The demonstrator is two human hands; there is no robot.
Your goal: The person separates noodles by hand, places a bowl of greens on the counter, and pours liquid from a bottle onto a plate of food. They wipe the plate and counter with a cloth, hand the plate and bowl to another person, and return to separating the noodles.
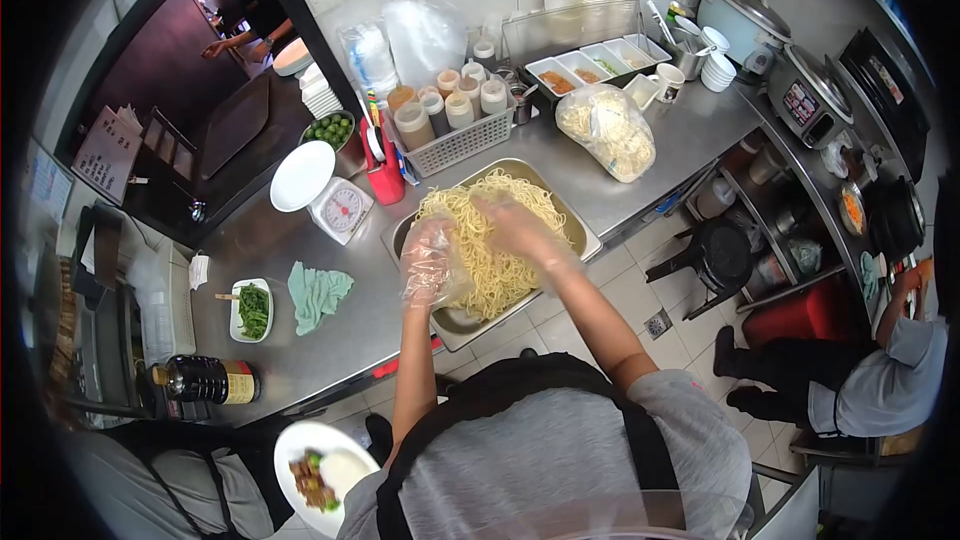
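Observation:
A metal tray on the counter's front edge is heaped with yellow noodles. Both my hands wear clear plastic gloves and are at the noodles. My left hand is over the tray's left side, against the heap, its fingers obscured by the crinkled glove and noodles. From the right, my right hand reaches across the heap with its fingertips at the noodles near the middle; motion smears its fingers. Behind the tray's right end sits a plastic bag of pale contents.
Behind the tray stands a basket of squeeze bottles. To the left are a kitchen scale, a green cloth, a dish of greens and a dark bottle. A person works at right; another at lower left is beside a plate.

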